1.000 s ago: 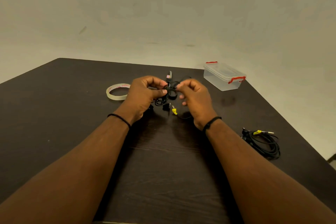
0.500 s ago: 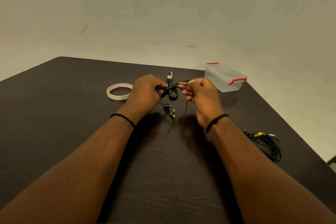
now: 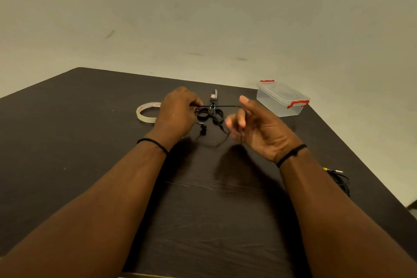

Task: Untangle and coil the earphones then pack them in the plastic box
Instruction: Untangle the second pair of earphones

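One tangled black earphones (image 3: 211, 116) bundle hangs just above the dark surface (image 3: 203, 198), mid-table. Left hand (image 3: 178, 115) curls round its loops; right hand (image 3: 259, 128), fingers half spread, has a taut strand at the thumb. Red lettering on the tape roll (image 3: 146, 113), far left, is unreadable. Plastic box (image 3: 281, 99) sits closed, far right.
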